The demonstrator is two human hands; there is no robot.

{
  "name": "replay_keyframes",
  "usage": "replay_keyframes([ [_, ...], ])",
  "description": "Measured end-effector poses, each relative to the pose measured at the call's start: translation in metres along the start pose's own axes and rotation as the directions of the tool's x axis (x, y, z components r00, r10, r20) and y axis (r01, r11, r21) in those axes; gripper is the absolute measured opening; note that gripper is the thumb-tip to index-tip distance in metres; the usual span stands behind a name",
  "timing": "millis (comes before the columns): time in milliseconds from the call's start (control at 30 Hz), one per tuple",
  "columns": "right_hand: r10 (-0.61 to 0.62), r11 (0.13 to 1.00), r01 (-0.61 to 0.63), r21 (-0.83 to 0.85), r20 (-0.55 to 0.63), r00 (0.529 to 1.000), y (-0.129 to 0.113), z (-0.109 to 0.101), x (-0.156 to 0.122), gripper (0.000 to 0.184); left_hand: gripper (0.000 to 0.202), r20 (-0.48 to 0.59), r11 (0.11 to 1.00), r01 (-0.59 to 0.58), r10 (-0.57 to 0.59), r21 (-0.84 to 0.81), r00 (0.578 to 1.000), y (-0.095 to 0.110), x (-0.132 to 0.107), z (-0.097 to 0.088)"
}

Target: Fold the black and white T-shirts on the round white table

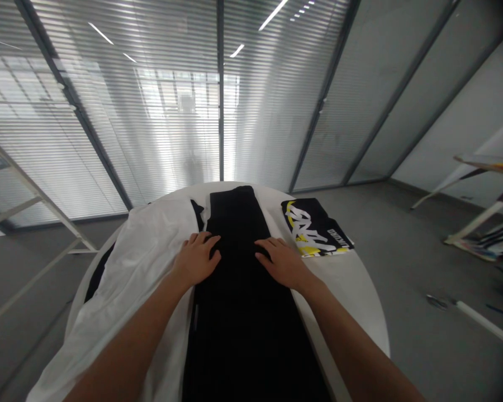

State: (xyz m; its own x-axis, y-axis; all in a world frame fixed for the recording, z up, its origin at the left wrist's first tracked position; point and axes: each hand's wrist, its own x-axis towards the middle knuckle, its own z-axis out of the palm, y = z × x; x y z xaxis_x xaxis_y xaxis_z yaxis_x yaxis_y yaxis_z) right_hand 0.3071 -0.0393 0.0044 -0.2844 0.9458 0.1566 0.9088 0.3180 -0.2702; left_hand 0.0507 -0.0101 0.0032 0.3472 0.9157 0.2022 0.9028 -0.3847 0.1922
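A long strip of black cloth, which looks like a pair of trousers (pixel 243 312) folded lengthwise, runs down the middle of the round white table (pixel 366 296) towards me. My left hand (pixel 196 258) rests on its left edge, fingers spread and lying flat. On the opposite edge lies my right hand (pixel 285 262), fingers also stretched out and resting on the cloth. Neither hand grips anything. Beside my left arm is a rumpled white cloth (pixel 146 251), partly hanging over the table's near left side. Right of the trousers sits a folded black, yellow and white printed garment (pixel 314 226).
Glass partitions with blinds (pixel 167 123) stand just behind the table. A white metal frame (pixel 37 195) is at the left. To the right are another table (pixel 490 163), scissors (pixel 436 302) and a white tube (pixel 486 324) on the grey floor.
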Motion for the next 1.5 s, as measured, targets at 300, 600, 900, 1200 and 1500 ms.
replay_keyframes([
  [300, -0.025, 1.000, 0.027, -0.013, 0.166, 0.986, 0.014, 0.022, 0.001, 0.052, 0.041, 0.109, 0.994, -0.108, 0.109, -0.010, 0.988, 0.004, -0.003, 0.012],
  [600, -0.047, 0.993, 0.025, 0.111, 0.199, 0.979, 0.010, -0.012, -0.003, 0.030, 0.034, 0.105, 0.990, -0.109, 0.119, -0.093, 0.987, 0.008, 0.001, 0.003],
  [900, -0.038, 0.999, 0.039, -0.022, 0.064, 0.997, 0.003, 0.022, 0.006, 0.046, 0.054, 0.074, 0.999, -0.034, 0.031, 0.031, 0.997, 0.003, -0.001, 0.023],
  [1200, -0.067, 0.994, 0.056, 0.090, 0.125, 0.990, 0.002, 0.002, 0.004, 0.036, 0.041, 0.121, 0.998, -0.036, 0.043, -0.054, 0.992, 0.008, 0.003, 0.005],
  [1500, 0.076, 0.989, -0.077, -0.124, -0.010, 0.997, 0.004, 0.029, 0.011, 0.048, 0.048, -0.003, 0.968, 0.249, -0.249, 0.032, 0.968, 0.001, 0.009, 0.025],
])
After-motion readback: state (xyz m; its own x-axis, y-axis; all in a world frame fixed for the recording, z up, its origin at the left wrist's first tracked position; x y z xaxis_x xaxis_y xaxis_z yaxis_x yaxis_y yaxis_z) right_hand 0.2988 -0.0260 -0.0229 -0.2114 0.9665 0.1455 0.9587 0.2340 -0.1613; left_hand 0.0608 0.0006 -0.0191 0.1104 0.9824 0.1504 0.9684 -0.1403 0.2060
